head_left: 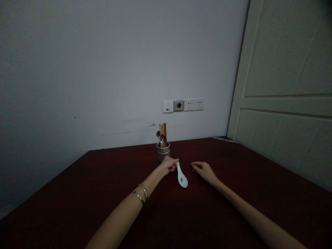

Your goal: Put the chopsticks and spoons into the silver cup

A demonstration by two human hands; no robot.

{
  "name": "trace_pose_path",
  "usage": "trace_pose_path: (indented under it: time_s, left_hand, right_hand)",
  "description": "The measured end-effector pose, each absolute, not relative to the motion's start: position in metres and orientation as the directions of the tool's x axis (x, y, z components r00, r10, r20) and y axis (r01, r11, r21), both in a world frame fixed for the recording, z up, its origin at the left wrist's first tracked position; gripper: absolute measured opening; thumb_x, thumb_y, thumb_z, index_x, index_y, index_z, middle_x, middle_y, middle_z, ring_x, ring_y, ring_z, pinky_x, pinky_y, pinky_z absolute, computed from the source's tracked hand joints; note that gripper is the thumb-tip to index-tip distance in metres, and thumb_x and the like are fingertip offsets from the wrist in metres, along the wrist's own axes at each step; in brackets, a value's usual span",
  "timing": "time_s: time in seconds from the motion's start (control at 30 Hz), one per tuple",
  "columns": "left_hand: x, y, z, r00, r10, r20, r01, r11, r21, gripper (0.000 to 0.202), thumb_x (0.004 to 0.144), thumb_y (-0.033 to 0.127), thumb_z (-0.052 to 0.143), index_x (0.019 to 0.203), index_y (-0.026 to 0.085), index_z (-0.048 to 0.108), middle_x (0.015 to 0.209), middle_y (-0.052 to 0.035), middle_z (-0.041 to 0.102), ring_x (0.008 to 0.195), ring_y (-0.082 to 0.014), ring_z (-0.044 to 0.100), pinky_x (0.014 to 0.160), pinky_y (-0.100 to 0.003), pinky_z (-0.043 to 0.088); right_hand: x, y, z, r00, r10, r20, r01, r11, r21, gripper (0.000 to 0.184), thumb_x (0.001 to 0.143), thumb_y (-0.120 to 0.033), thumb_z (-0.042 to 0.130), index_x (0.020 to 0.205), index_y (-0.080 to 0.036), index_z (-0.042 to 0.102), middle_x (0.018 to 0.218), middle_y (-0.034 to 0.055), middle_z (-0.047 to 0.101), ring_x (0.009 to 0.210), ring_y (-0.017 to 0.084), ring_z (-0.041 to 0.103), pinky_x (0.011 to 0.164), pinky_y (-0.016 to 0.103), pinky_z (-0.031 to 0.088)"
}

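Note:
My left hand (169, 163) pinches the thin end of a white soup spoon's handle. The soup spoon (183, 180) has a small blue pattern in its bowl, which points toward me and slightly right. Just behind my left hand stands a grey metal utensil holder (163, 154), its lower part partly covered by the hand. Wooden chopsticks (163, 133) and metal spoons (162, 138) stick up out of it. To the right of the soup spoon, my right hand (204, 170) is low over the table, fingers loosely bent and a little apart, with nothing in them.
The dark red table (116, 173) reaches back to a pale wall with outlets (194, 104) and a switch plate (178, 105). A panelled white door (285, 103) borders the right side. A thin flat strip (225, 139) lies at the far right edge.

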State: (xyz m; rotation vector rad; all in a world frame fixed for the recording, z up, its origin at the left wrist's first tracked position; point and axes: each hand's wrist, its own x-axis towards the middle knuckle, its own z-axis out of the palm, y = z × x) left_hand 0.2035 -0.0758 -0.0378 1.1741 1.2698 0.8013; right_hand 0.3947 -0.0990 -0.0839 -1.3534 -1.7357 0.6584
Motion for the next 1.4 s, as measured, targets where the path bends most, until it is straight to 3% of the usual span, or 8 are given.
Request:
trace_pose_path:
  time_s: [0.27, 0.4, 0.53, 0.67, 0.8, 0.97, 1.27, 1.4]
  left_hand:
    - [0.181, -0.094, 0.000, 0.204, 0.979, 0.010, 0.092, -0.029, 0.995, 0.023, 0.075, 0.029, 0.054, 0.065, 0.009, 0.055, 0.040, 0.0054, 0.042, 0.029, -0.0014, 0.028, 0.031, -0.017, 0.018]
    - [0.163, -0.105, 0.016, 0.140, 0.981, 0.134, 0.089, -0.148, 0.985, 0.028, 0.074, 0.033, 0.054, 0.057, 0.011, 0.051, 0.040, 0.0054, 0.040, 0.028, -0.0014, 0.028, 0.029, -0.017, 0.019]
    - [0.149, -0.111, 0.022, 0.075, 0.980, 0.184, 0.077, -0.189, 0.979, 0.026, 0.075, 0.032, 0.053, 0.058, 0.011, 0.051, 0.041, 0.0059, 0.040, 0.027, -0.0014, 0.029, 0.028, -0.017, 0.019]
    - [0.144, -0.114, 0.020, 0.023, 0.985, 0.172, 0.065, -0.173, 0.983, 0.026, 0.074, 0.034, 0.053, 0.062, 0.011, 0.054, 0.041, 0.0066, 0.039, 0.027, -0.0012, 0.028, 0.028, -0.017, 0.019]
    - [0.143, -0.116, 0.017, 0.027, 0.986, 0.164, 0.027, -0.165, 0.986, 0.026, 0.073, 0.035, 0.054, 0.064, 0.010, 0.056, 0.041, 0.0067, 0.039, 0.027, -0.0014, 0.028, 0.028, -0.017, 0.019]
    - [0.142, -0.119, 0.015, 0.003, 0.984, 0.180, 0.012, -0.180, 0.984, 0.028, 0.072, 0.038, 0.054, 0.066, 0.010, 0.056, 0.042, 0.0066, 0.040, 0.027, -0.0013, 0.028, 0.027, -0.017, 0.019]
    - [0.131, -0.122, 0.009, -0.015, 0.969, 0.247, 0.054, -0.246, 0.968, 0.032, 0.072, 0.040, 0.052, 0.055, 0.013, 0.048, 0.042, 0.0048, 0.043, 0.027, -0.0018, 0.029, 0.027, -0.017, 0.021]
    - [0.129, -0.125, 0.002, 0.056, 0.983, 0.178, 0.150, -0.184, 0.971, 0.028, 0.071, 0.036, 0.054, 0.057, 0.012, 0.052, 0.042, 0.0038, 0.046, 0.026, -0.0024, 0.030, 0.027, -0.017, 0.021]
  right_hand:
    - [0.393, -0.108, -0.073, -0.108, 0.963, 0.249, 0.456, 0.270, -0.848, 0.032, 0.072, -0.034, 0.052, 0.088, -0.010, 0.065, 0.062, 0.0038, 0.062, 0.056, 0.012, 0.055, 0.052, 0.021, 0.042]
    - [0.375, -0.125, -0.057, -0.176, 0.977, 0.118, 0.389, 0.179, -0.903, 0.032, 0.070, -0.039, 0.054, 0.083, -0.012, 0.065, 0.064, 0.0034, 0.061, 0.050, 0.009, 0.051, 0.040, 0.017, 0.036]
    - [0.344, -0.146, -0.042, -0.381, 0.924, -0.010, 0.309, 0.118, -0.944, 0.034, 0.067, -0.043, 0.057, 0.079, -0.012, 0.065, 0.066, 0.0044, 0.062, 0.048, 0.008, 0.051, 0.035, 0.015, 0.034]
    - [0.321, -0.158, -0.039, -0.488, 0.872, -0.033, 0.292, 0.128, -0.948, 0.035, 0.067, -0.046, 0.057, 0.069, -0.012, 0.065, 0.061, 0.0033, 0.061, 0.045, 0.007, 0.049, 0.033, 0.014, 0.034]
    - [0.312, -0.158, -0.040, -0.460, 0.887, -0.041, 0.312, 0.118, -0.943, 0.037, 0.067, -0.047, 0.056, 0.059, -0.011, 0.061, 0.053, 0.0018, 0.058, 0.041, 0.006, 0.047, 0.031, 0.015, 0.034]
    - [0.310, -0.154, -0.039, -0.399, 0.916, -0.030, 0.296, 0.098, -0.950, 0.033, 0.068, -0.044, 0.056, 0.061, -0.011, 0.061, 0.053, 0.0015, 0.058, 0.040, 0.006, 0.046, 0.030, 0.015, 0.034]
    - [0.330, -0.125, -0.029, -0.120, 0.993, 0.018, 0.223, 0.045, -0.974, 0.022, 0.067, -0.034, 0.059, 0.070, -0.013, 0.065, 0.066, 0.0054, 0.063, 0.049, 0.008, 0.052, 0.032, 0.014, 0.035]
    - [0.343, -0.110, -0.007, 0.012, 0.992, 0.129, 0.227, 0.123, -0.966, 0.023, 0.067, -0.034, 0.059, 0.071, -0.012, 0.065, 0.062, 0.0048, 0.061, 0.047, 0.008, 0.049, 0.034, 0.017, 0.036]
